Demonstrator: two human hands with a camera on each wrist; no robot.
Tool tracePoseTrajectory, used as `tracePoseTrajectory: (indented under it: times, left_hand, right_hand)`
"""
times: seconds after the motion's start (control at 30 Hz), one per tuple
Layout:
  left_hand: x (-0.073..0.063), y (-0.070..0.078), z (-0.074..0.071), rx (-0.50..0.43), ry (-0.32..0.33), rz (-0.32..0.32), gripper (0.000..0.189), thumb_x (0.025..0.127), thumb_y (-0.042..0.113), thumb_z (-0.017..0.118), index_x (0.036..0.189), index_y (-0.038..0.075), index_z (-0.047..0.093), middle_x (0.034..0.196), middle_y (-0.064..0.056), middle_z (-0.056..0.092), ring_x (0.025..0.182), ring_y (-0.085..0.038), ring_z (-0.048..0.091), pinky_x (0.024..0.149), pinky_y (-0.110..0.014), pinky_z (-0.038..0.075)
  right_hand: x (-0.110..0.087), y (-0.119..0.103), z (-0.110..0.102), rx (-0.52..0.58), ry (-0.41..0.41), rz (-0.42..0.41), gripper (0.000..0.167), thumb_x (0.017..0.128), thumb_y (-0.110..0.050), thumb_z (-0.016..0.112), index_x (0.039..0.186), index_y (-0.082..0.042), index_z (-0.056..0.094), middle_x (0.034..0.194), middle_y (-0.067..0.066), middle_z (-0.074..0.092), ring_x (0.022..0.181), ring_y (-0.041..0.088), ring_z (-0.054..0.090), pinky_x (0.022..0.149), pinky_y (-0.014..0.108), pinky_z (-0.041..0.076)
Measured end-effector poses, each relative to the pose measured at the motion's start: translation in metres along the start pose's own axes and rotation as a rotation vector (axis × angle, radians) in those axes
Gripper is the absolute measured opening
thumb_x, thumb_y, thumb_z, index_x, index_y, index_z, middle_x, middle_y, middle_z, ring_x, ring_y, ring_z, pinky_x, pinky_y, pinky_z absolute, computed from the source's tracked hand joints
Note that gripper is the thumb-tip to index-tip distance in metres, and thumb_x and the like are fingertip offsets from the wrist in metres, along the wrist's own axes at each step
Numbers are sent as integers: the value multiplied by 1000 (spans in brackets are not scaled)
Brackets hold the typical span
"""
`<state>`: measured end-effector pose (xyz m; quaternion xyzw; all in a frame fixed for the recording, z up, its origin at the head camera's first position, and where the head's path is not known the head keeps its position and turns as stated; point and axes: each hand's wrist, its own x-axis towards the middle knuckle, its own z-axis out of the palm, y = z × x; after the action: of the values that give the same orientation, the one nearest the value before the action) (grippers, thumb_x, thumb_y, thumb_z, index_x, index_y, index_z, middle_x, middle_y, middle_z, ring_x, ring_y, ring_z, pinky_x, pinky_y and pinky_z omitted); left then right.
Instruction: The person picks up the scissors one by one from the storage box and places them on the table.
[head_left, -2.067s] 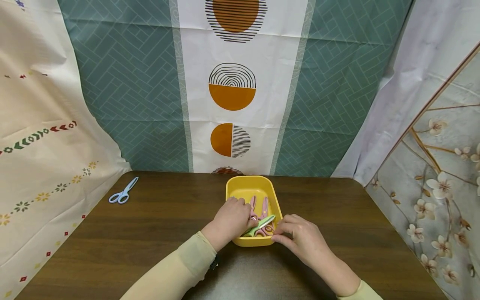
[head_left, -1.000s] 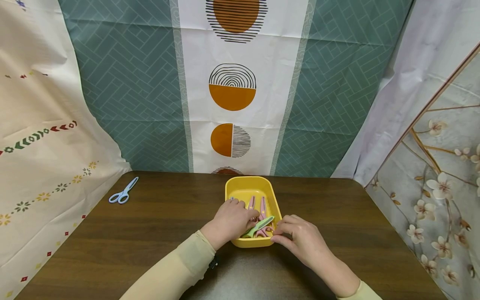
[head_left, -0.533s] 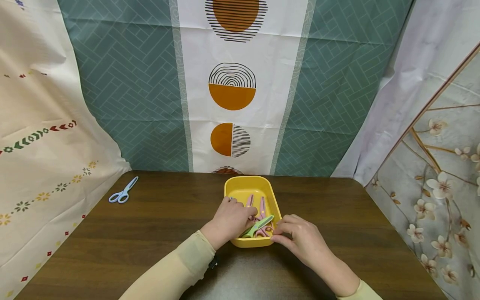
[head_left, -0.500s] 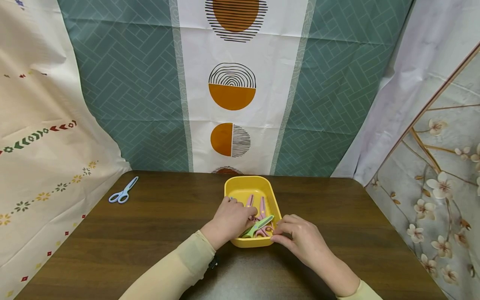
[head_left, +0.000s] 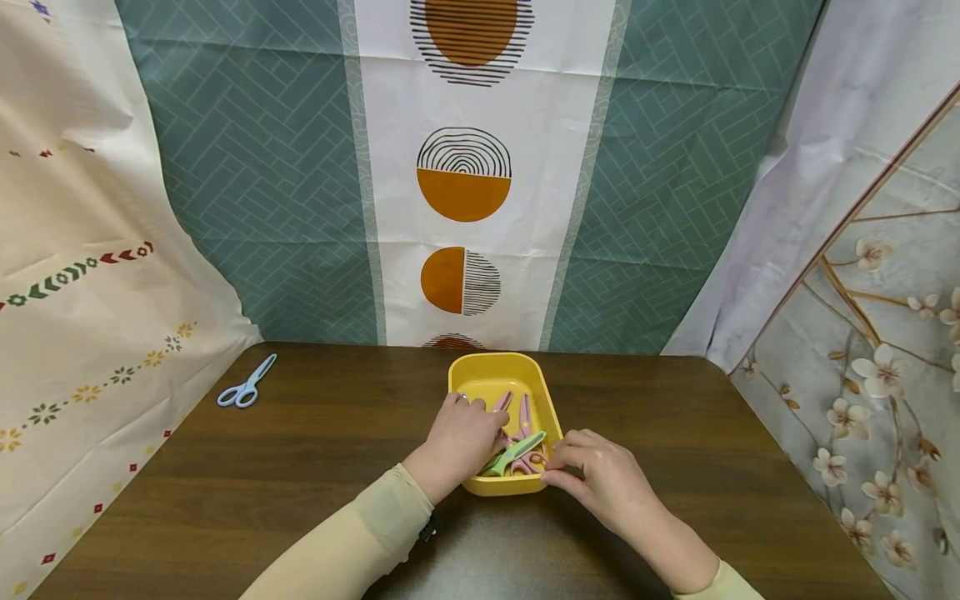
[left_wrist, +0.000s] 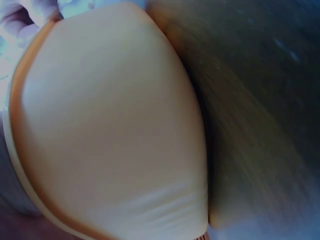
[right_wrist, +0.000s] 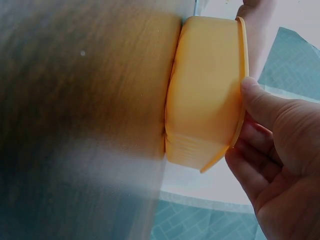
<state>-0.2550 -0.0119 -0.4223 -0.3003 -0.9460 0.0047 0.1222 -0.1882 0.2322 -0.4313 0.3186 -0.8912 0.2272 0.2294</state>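
Apparently sorting through green scissors (head_left: 523, 448) and two pairs of pink scissors (head_left: 525, 408), lying close together inside a yellow plastic tray (head_left: 510, 487). Reaching into the tray with the left hand (head_left: 461, 437), hiding the fingertips and making any grasp impossible to tell. Steadying the tray's near right corner with the right hand (head_left: 603, 475), pinching the rim between thumb and fingers. Probably calling next for a secure hold on one pair, clear of the others. Farther out, showing light-blue scissors (head_left: 250, 386) lying well apart, toward the far left of the table (head_left: 352, 433).
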Motion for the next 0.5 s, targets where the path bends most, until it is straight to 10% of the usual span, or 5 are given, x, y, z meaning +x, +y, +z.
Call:
tracePoseTrajectory:
  times: [0.5]
  left_hand:
    - [2,-2,3,16,18,34,14,105,33,77,110,22,83,84,-3,73,79,-22,63,88,-45,50]
  right_hand:
    - [0,-1,1,-2,-6,7,19,83,-24,97,88,-29,80,94,-21,66,88,2,62,76,31,59]
